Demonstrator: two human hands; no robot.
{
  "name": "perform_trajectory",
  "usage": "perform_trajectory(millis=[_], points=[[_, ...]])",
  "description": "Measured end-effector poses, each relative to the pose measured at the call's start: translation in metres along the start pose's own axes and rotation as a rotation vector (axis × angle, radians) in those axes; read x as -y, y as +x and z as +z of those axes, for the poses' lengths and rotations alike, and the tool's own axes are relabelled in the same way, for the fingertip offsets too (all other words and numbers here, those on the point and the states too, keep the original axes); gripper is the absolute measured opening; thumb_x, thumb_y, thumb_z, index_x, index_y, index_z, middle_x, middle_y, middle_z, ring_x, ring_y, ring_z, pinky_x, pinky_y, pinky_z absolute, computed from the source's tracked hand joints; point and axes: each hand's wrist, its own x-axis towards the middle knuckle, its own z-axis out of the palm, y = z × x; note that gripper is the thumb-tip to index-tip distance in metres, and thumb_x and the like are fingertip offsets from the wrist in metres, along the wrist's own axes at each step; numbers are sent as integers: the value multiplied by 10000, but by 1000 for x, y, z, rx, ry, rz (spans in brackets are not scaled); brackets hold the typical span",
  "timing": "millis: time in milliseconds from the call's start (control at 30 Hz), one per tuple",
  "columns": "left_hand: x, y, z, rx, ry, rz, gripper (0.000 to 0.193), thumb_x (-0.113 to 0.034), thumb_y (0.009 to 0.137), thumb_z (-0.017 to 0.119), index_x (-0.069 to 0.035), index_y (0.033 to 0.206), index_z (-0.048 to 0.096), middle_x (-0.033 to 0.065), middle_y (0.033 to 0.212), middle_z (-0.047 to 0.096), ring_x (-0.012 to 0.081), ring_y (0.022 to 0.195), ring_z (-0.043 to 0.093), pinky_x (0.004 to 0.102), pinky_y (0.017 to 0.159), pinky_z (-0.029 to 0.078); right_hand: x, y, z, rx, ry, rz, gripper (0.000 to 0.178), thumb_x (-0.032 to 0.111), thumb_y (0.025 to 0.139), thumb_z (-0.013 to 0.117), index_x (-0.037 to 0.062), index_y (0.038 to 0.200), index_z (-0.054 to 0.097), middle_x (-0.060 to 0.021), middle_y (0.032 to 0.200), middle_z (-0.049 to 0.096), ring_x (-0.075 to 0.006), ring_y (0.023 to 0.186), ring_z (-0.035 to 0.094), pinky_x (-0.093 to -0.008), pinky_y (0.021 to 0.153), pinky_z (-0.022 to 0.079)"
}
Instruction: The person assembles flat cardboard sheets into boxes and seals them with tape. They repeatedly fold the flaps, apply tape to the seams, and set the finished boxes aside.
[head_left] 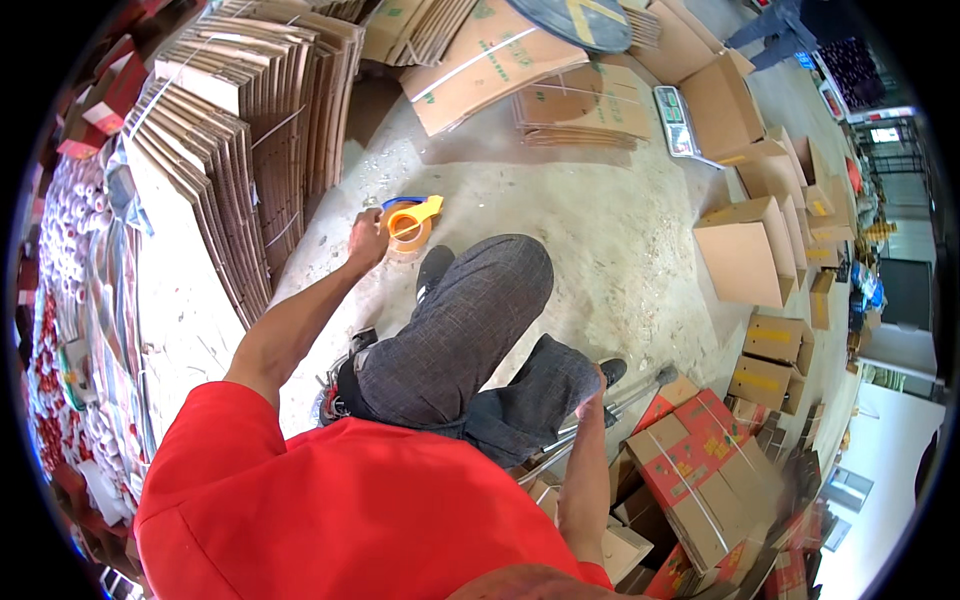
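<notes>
Out ahead of my bent knee, my left hand point(369, 240) is closed on the edge of a yellow tape dispenser point(431, 208) with a wide roll of amber tape point(410, 229) in it. A blue piece point(405, 202) shows just behind the roll. The dispenser is over the concrete floor, and I cannot tell whether it touches it. My right hand point(592, 392) is against my grey trouser leg point(560, 375) near the knee. Its fingers are mostly hidden, so their grip does not show.
Bundles of flattened cardboard boxes point(215, 150) stand on the left, with more flat cardboard point(490, 65) ahead. A digital scale point(676, 120) and open cartons point(745, 250) are on the right. Strapped red-and-brown cardboard point(690, 450) lies beside my right arm. Another person's legs point(770, 35) show far right.
</notes>
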Motion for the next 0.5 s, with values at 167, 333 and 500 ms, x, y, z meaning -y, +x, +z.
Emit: perform_trajectory(millis=[167,333,500], points=[[-65,38,10,-14,-108,76,331,-156,850,691,-8,1146,695,213,1099,697,349,1030,686,440,925,540,15,-7,2,155,-184,-112,289,213,974,550,-4,1067,718,-93,961,731,-240,844,700,-392,757,556],[-186,30,-80,-37,-338,356,473,-83,872,684,-19,1330,587,206,1326,570,395,1116,615,471,1013,493,12,-1,-3,129,-26,29,415,319,1037,515,18,1291,646,-86,1208,704,-275,1084,661,-415,904,543],[-207,-23,-201,-392,-40,684,595,-63,820,756,-61,1382,559,168,1360,545,344,1279,518,479,1110,410,17,-4,10,49,-183,56,445,346,1058,485,31,1340,623,-82,1280,677,-270,1143,631,-418,944,524]])
